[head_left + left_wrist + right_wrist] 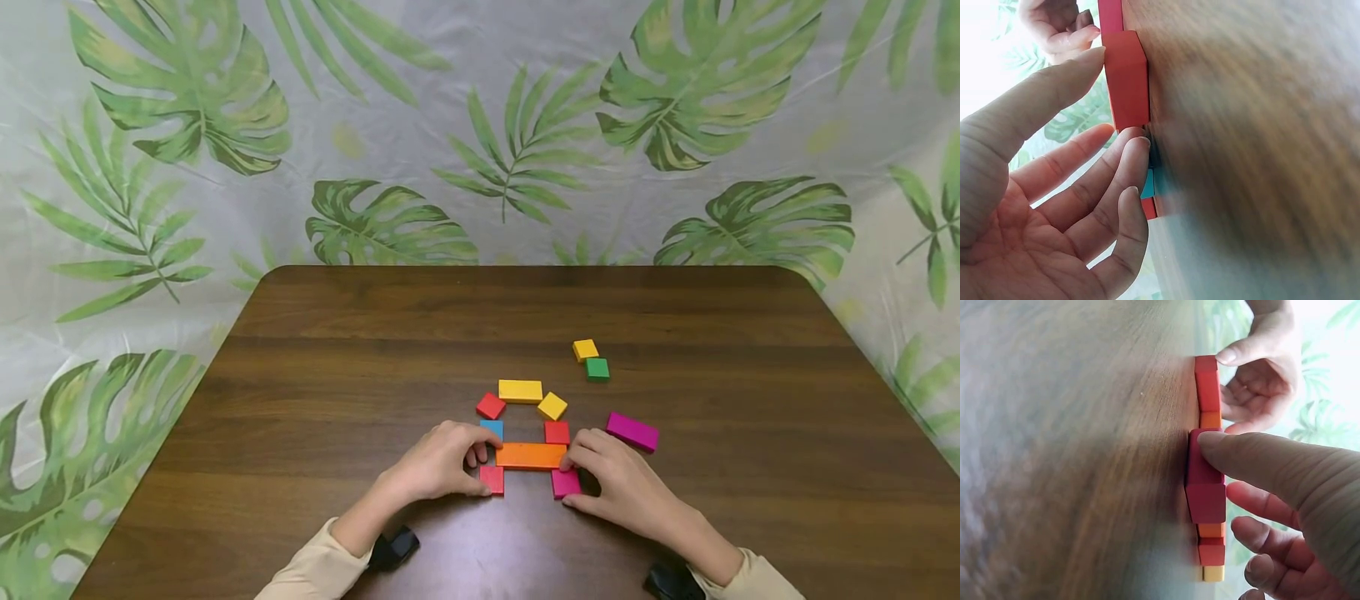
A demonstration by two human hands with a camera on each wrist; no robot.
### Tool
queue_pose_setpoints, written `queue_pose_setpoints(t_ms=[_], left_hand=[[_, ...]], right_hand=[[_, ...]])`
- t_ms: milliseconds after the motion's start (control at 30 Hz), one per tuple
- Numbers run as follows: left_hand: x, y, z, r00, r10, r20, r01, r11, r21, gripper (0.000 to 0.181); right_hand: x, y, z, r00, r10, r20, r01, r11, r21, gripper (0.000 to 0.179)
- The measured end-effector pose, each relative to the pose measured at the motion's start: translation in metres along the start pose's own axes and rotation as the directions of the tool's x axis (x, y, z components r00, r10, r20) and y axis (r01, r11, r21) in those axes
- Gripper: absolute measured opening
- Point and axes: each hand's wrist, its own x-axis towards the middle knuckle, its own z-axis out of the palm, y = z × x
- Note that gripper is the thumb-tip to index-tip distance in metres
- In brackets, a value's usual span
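Observation:
Flat coloured blocks form an outline on the table. An orange block [531,456] lies crosswise between the hands. My left hand [442,462] pinches at the left end, its thumb on the near side of a red block [492,481] and its index fingertip by the orange block's left end and a blue block [492,430]. With its thumb on the near side of a magenta square block [566,484], my right hand [626,483] curls its index finger to the orange block's right end. Another red block [557,432] lies just beyond that end.
Farther up the outline are a tilted red block [491,406], a long yellow block [520,392] and a tilted yellow square [552,406]. Apart lie a long magenta block [633,432], a yellow block [585,350] and a green block [597,369]. The brown table [337,333] meets a leaf-patterned curtain.

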Motion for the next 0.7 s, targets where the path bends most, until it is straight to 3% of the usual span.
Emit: queue_pose_setpoints(t_ms=[367,467,567,700], left_hand=[[0.0,0.001,-0.001,1.0,0.004,-0.007,-0.004,1.0,0.004,0.043],[-0.001,0.0,-0.001,1.0,0.007,-0.001,-0.007,1.0,-0.008,0.045],[-0.001,-0.001,-0.001,1.0,0.011,0.003,-0.011,1.0,-0.028,0.046],[-0.001,-0.002,-0.002,1.0,0.016,-0.002,-0.017,0.999,-0.045,0.045]], right_hand=[[0.001,-0.001,-0.002,0.999,0.033,0.023,-0.033,0.999,-0.004,0.032],[0.002,0.002,-0.008,1.0,0.03,-0.003,-0.03,1.0,0.004,0.037],[0.009,0.012,-0.024,0.996,0.049,-0.081,-0.047,0.998,0.029,0.037],[0.029,0.042,-0.046,0.982,0.142,-0.125,-0.134,0.989,0.069,0.028]])
